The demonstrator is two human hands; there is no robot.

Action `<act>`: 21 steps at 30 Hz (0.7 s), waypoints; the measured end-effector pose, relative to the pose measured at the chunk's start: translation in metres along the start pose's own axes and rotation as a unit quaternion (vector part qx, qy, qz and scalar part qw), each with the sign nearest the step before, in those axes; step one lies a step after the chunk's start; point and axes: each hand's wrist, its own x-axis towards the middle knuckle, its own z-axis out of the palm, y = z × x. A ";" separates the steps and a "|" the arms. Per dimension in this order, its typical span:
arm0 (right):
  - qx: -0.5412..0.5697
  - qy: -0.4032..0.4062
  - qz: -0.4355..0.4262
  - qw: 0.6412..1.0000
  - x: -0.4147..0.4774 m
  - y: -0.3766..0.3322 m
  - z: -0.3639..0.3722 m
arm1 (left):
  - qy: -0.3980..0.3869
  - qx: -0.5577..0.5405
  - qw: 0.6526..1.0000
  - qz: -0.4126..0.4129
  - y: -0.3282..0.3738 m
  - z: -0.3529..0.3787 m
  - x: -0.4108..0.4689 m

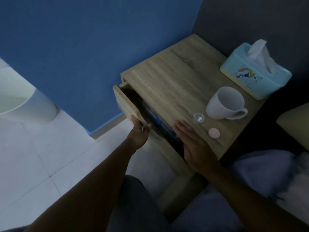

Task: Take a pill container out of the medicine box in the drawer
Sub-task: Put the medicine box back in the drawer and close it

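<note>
The top drawer of a wooden nightstand [175, 84] stands partly open, its front panel [124, 102] pulled out to the left. My left hand [139, 131] grips the near end of that panel. Inside the gap lies a clear medicine box [153, 114] with a blue latch, mostly hidden under the tabletop. My right hand [194, 143] rests flat with fingers apart on the near edge of the top, holding nothing. On the top stand a small clear pill container [198, 118] with white pills inside and its pink lid [214, 133] beside it.
A white mug [225, 103] and a light-blue tissue box [254, 71] sit on the right of the nightstand. A blue wall is behind, a white bin [21, 101] on the tiled floor at left, bedding at lower right.
</note>
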 end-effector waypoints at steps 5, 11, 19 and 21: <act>0.048 -0.004 -0.007 0.999 0.002 0.003 -0.002 | 0.009 -0.003 1.000 -0.010 0.012 0.017 0.022; 0.056 0.006 0.005 0.998 0.000 0.004 0.002 | 0.012 -0.010 1.000 -0.013 0.023 0.029 0.037; 0.052 0.002 -0.001 0.999 -0.001 0.011 0.009 | -0.025 0.074 0.997 -0.027 0.043 0.010 0.021; 0.056 0.007 0.005 0.998 0.000 0.010 0.009 | -0.014 0.144 0.989 -0.011 0.048 0.009 0.004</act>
